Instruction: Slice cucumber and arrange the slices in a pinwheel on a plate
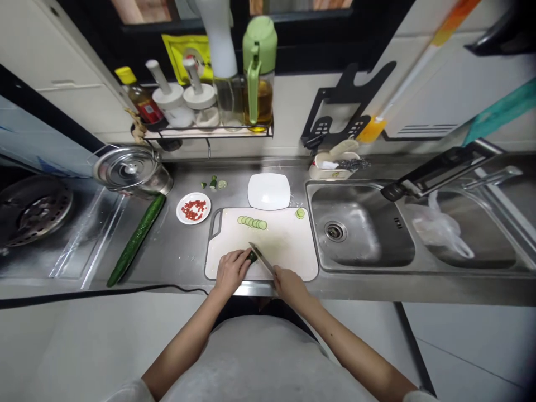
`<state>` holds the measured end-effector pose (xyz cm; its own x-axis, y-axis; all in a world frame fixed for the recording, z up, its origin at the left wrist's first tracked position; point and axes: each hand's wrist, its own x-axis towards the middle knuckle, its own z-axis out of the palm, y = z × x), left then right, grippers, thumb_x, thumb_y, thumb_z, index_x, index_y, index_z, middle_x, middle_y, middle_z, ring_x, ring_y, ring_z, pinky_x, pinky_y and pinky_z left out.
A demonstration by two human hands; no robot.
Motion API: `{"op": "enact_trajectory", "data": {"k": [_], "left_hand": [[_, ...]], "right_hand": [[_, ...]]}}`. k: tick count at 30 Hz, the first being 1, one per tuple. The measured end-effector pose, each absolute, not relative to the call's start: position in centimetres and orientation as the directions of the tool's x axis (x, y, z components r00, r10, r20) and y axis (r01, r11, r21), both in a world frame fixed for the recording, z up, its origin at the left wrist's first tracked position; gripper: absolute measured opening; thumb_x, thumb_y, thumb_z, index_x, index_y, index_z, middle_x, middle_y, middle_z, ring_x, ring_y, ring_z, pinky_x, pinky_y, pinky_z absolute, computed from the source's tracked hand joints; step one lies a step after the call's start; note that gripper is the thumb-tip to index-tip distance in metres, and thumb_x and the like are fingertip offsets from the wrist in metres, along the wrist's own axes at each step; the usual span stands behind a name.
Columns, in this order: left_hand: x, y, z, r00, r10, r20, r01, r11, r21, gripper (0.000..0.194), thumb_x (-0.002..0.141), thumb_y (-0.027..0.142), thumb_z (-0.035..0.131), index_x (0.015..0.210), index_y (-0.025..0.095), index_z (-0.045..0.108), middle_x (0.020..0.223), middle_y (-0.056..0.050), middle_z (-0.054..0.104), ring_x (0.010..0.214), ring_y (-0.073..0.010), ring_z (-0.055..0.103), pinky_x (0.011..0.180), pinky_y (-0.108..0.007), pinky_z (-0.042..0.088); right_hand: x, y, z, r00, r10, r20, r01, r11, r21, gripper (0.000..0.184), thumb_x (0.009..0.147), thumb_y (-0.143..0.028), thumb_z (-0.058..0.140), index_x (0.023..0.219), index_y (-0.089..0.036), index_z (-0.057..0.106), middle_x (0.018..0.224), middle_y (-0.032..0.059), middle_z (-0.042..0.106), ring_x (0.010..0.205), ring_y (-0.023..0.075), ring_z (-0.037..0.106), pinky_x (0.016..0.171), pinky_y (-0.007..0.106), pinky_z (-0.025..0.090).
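Note:
My left hand (231, 271) is curled over a short piece of cucumber (252, 257) at the near edge of the white cutting board (288, 245). In my right hand (290, 286) is a knife (262, 257), its blade lying against the cucumber piece. A row of cucumber slices (252, 222) lies across the far part of the board. One more slice (300, 213) sits at the board's far right corner.
A whole cucumber (136, 239) lies on the steel counter at the left, near a small dish of red bits (193, 208). An empty white plate (268, 191) stands behind the board. The sink (360, 229) is at the right, a pot with lid (128, 167) at the back left.

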<state>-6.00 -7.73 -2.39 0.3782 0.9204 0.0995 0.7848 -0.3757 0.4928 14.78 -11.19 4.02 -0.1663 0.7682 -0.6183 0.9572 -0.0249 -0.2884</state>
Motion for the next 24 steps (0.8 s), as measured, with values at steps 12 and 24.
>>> {"op": "enact_trajectory", "data": {"k": [12,24], "left_hand": [[-8.1,-9.1,-2.4,0.037,0.999,-0.001,0.736,-0.027,0.676,0.041,0.072,0.023,0.064,0.113,0.024,0.062,0.102,-0.005,0.066,0.096,-0.0221,0.062,0.085,-0.036,0.05],[-9.0,-2.9,-3.5,-0.4,0.916,0.038,0.702,0.28,0.655,0.046,0.072,0.026,0.062,0.117,0.019,0.061,0.103,-0.011,0.064,0.101,-0.0278,0.06,0.09,-0.039,0.046]], "right_hand": [[17.5,-10.7,5.6,-0.077,0.964,-0.253,0.996,0.087,0.025,0.049,0.093,-0.016,0.035,0.14,-0.027,0.043,0.127,0.0136,0.047,0.092,0.019,0.057,0.078,0.029,0.039],[17.7,-12.1,4.0,-0.056,0.988,-0.147,0.996,0.044,-0.084,0.04,0.09,-0.016,0.043,0.125,-0.027,0.057,0.113,0.0071,0.051,0.075,0.0135,0.057,0.066,0.025,0.038]]}}
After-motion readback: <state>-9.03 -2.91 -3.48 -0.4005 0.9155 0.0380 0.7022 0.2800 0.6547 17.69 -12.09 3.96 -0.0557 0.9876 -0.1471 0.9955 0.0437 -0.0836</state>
